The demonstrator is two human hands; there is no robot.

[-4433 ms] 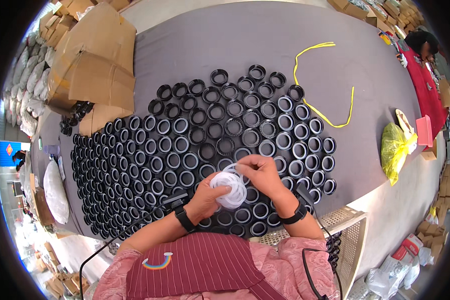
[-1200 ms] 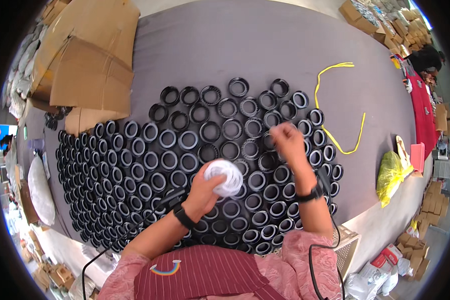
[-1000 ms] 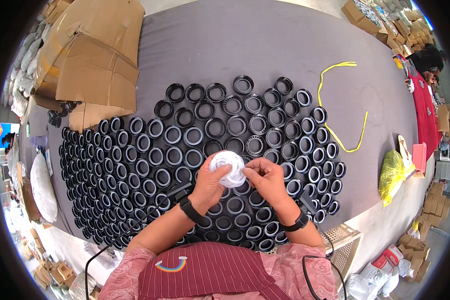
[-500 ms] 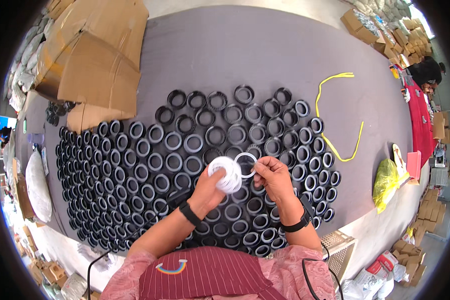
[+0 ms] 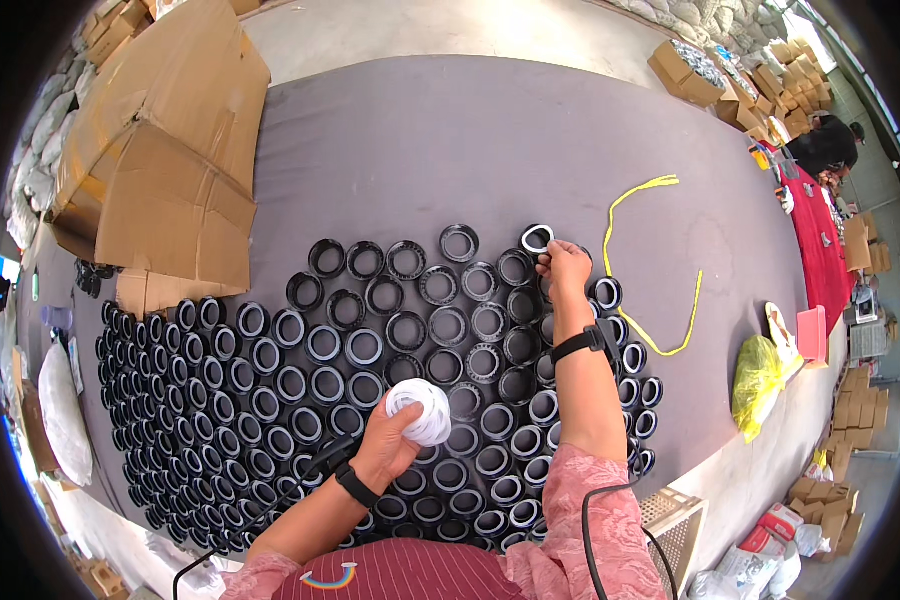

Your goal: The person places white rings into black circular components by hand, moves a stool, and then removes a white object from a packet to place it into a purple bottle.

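Note:
My left hand [image 5: 386,446] grips a bundle of thin white rings [image 5: 426,416] above the near middle of the table. Out to the far right of the group, my right hand [image 5: 569,270] pinches a single white ring [image 5: 537,251] at the mouth of a black ring; whether it is seated there cannot be told. Many short black rings [image 5: 387,332] stand in close rows across the table. Those on the left and near side show pale rims inside, while several at the far middle look plain black. My right forearm hides part of the rows.
A large open cardboard box [image 5: 185,200] stands at the far left of the grey table [image 5: 450,130]. Yellow strapping [image 5: 610,222] lies right of the rings. Near the right edge are a yellow bag [image 5: 755,375] and a pink box [image 5: 812,335]. A person [image 5: 825,145] is at the far right.
My right hand has moved away from the bundle, forward and right to a far black ring, carrying one white ring. My left hand still holds the bundle. The view has shifted slightly.

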